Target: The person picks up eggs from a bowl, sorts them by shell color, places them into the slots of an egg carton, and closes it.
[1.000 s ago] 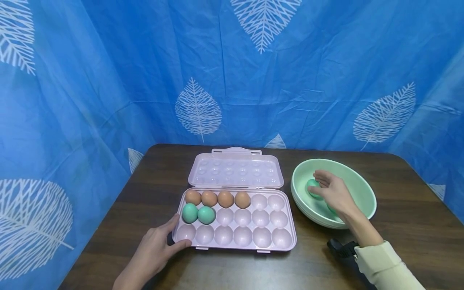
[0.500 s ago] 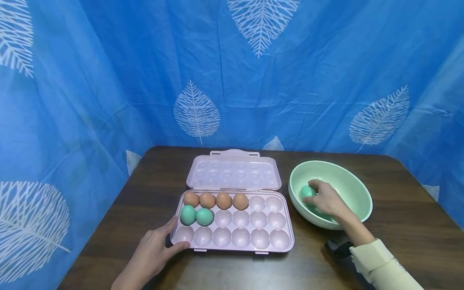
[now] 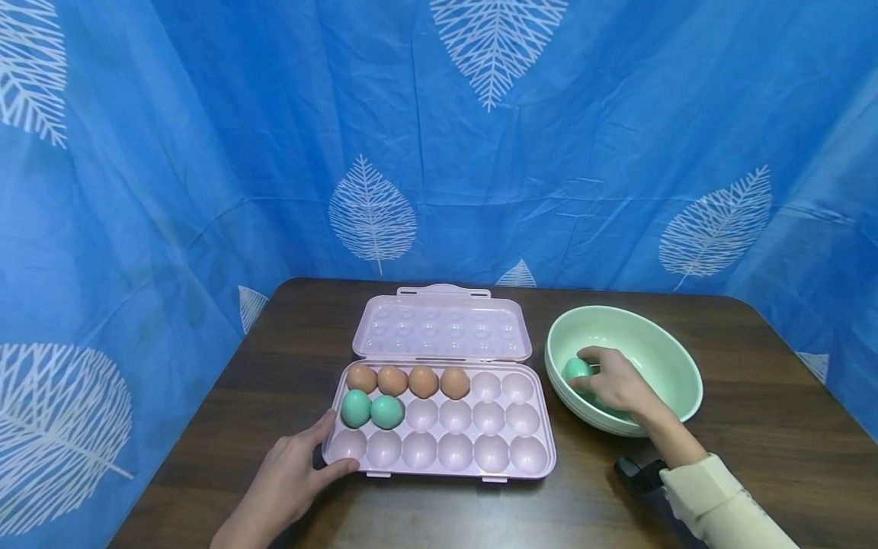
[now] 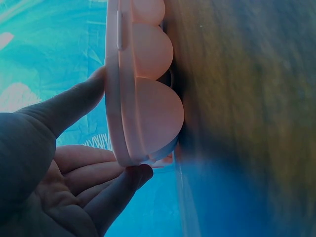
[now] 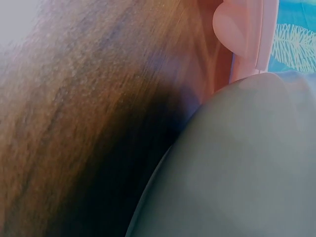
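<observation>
Your left hand (image 3: 284,467) held the pink egg box (image 3: 455,451) by its corner. Your right hand (image 3: 616,380) had fingers and thumb round a green egg (image 3: 576,369), in the green bowl (image 3: 667,358) under that hand. Past your left hand, two other green eggs (image 3: 387,412) and four brown eggs (image 3: 423,381) sat in the box.

No lettering, label, brand, number or sign can be read in the head view or either wrist view.
</observation>
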`<state>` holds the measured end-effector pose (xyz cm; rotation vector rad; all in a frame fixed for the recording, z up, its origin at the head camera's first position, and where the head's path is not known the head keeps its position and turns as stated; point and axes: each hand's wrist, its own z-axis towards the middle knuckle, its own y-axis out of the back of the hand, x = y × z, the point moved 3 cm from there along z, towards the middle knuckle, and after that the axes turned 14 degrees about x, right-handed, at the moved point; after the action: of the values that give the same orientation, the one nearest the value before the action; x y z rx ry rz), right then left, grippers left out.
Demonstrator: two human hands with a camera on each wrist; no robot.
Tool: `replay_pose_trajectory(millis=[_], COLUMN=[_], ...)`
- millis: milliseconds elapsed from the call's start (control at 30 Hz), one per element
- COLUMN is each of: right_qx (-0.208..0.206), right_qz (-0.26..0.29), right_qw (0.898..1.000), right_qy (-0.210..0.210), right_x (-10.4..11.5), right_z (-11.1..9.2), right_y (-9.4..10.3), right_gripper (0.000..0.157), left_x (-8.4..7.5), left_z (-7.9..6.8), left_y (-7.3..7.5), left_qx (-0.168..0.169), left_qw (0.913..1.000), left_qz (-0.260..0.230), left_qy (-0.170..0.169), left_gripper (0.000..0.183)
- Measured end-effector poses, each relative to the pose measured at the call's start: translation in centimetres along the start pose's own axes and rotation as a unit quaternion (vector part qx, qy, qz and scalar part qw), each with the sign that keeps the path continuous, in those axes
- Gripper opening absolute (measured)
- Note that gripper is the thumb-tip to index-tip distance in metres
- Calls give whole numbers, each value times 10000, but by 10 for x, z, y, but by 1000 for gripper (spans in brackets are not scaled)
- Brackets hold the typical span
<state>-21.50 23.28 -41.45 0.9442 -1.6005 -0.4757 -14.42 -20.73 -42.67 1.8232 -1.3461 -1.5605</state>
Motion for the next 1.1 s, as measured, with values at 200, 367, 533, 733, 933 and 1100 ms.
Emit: replay_pose_trajectory(millis=[200, 367, 533, 733, 933, 1100], right_qx=[-173, -293, -549, -696, -781, -893], right_qz=[279, 670, 994, 1534, 2030, 2156], right_qw=[9995, 9973, 9935, 9856, 9760, 9721], right_qy=[36, -60, 46, 172, 123, 221], right_x=[0, 0, -2, -3, -3, -2], right_z=[-3, -5, -6, -7, -9, -11], right_y=[2, 4, 6, 10, 12, 14], right_gripper=[56, 56, 56, 59, 62, 62], left_x=[0, 0, 0, -1, -2, -2], left_z=[-1, -1, 0, -1, -2, -3], left_y=[-1, 0, 0, 1, 1, 2], left_qx=[-40, -44, 1, -12, -77, -124], left_qw=[10000, 10000, 10000, 9999, 10000, 9998], left_qz=[5, -4, 11, -72, -47, -33], left_qy=[-64, -40, 49, 74, -29, -120], left_gripper=[89, 90, 91, 89, 89, 87])
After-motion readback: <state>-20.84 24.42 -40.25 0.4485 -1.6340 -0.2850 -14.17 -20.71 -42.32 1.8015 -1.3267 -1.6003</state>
